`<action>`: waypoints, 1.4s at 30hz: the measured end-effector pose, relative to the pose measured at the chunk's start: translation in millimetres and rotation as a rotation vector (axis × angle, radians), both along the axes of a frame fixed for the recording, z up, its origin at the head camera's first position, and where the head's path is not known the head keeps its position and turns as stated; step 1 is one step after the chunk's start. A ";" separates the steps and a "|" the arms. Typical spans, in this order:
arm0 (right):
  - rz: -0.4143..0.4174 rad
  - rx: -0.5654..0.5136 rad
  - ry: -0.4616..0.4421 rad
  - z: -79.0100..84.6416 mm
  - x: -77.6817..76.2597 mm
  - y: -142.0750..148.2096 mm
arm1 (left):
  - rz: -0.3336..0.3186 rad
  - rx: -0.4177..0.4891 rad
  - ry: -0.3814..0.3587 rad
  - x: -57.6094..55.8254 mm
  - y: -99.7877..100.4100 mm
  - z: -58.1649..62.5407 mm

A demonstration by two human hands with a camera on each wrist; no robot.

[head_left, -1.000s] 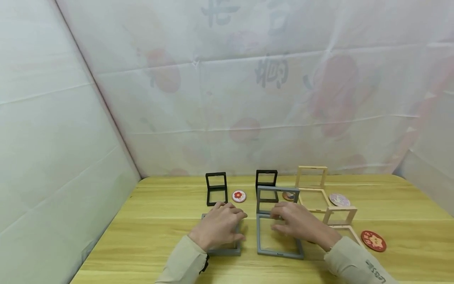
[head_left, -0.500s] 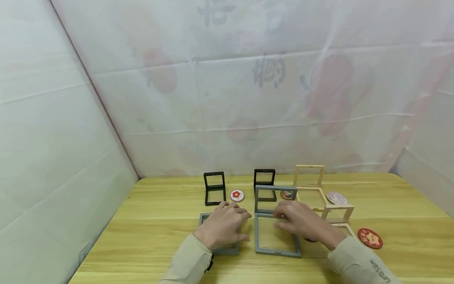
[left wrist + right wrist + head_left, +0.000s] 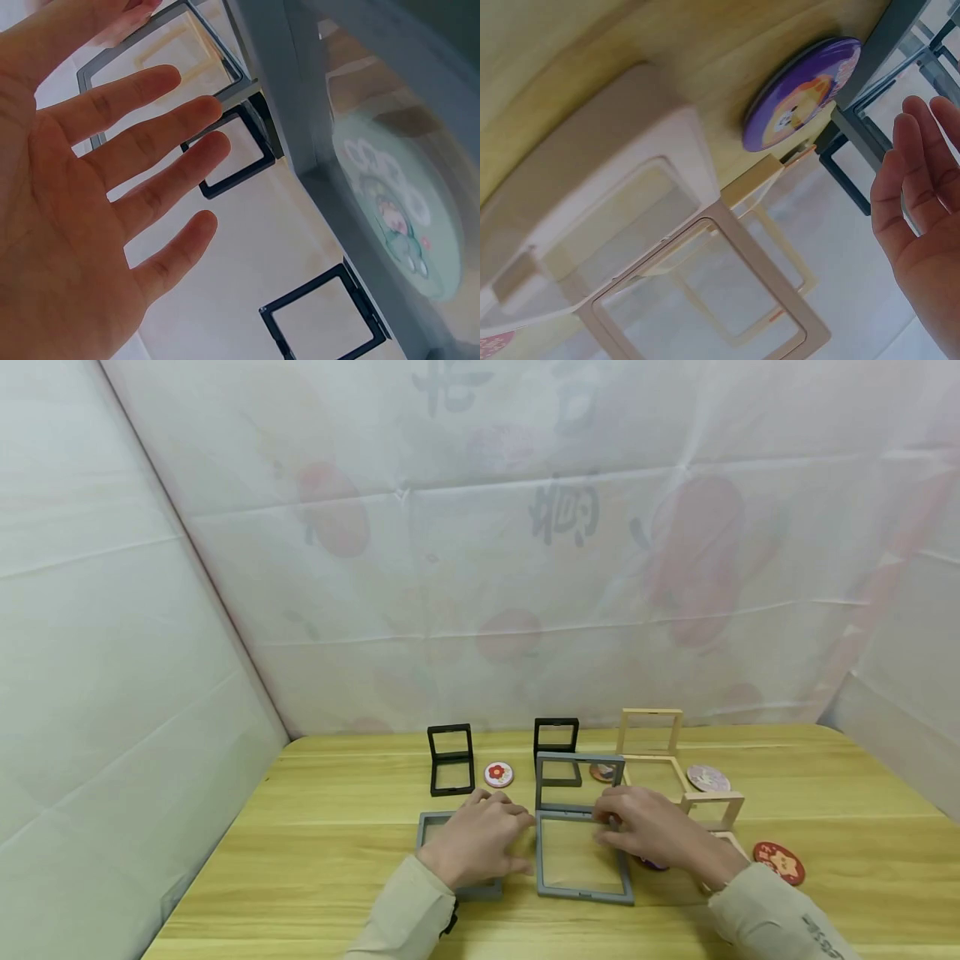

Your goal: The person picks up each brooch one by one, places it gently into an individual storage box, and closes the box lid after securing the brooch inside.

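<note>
My left hand (image 3: pixel 480 842) hovers over the right part of a grey display frame (image 3: pixel 431 827). Its fingers are spread and fairly straight in the left wrist view, holding nothing. A pale green round badge (image 3: pixel 405 217) with a cartoon figure shows through that frame. To the right, a second grey display frame (image 3: pixel 585 893) stands unfolded, one half upright and one flat. My right hand (image 3: pixel 652 831) is at its right side, fingers loosely bent and nothing between them; contact is unclear. Beneath this hand a purple round badge (image 3: pixel 802 94) lies on the table, mostly hidden in the head view.
Behind stand two unfolded black frames (image 3: pixel 452 792) (image 3: pixel 557 722), with a red-flower badge (image 3: pixel 498 774) between them. On the right are a yellow-beige frame (image 3: pixel 651 713), a pinkish-beige frame (image 3: pixel 712 797), a lilac badge (image 3: pixel 708 778) and a red star badge (image 3: pixel 778 863). Cloth walls enclose the table.
Both hands have drifted right relative to the table, the right hand from over the second grey frame to its right edge. The head view has shifted slightly. Frames and badges have kept their places.
</note>
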State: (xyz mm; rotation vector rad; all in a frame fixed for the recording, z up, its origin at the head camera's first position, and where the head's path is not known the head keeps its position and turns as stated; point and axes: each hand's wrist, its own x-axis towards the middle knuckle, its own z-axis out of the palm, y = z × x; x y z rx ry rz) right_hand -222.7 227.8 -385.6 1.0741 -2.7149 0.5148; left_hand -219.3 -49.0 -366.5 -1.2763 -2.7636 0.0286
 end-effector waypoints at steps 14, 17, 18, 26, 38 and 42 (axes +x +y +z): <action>-0.132 0.063 0.002 -1.8 6.7 14.7 | 0.011 -0.024 -0.030 -1.8 8.8 -6.4; -0.151 0.076 0.003 -2.5 7.5 19.0 | 0.007 -0.033 -0.026 -2.0 9.4 -6.8; -0.151 0.080 0.004 -2.8 7.5 20.3 | 0.006 -0.036 -0.026 -2.0 9.8 -7.0; -0.124 0.117 0.035 -6.4 8.9 28.0 | 0.020 -0.072 -0.030 -0.5 13.0 -9.7; -0.044 0.191 0.013 -7.7 12.6 35.6 | 0.039 -0.078 -0.038 0.8 14.0 -11.5; -0.026 0.209 -0.034 -7.5 12.8 36.6 | 0.057 -0.086 -0.077 1.2 14.2 -11.2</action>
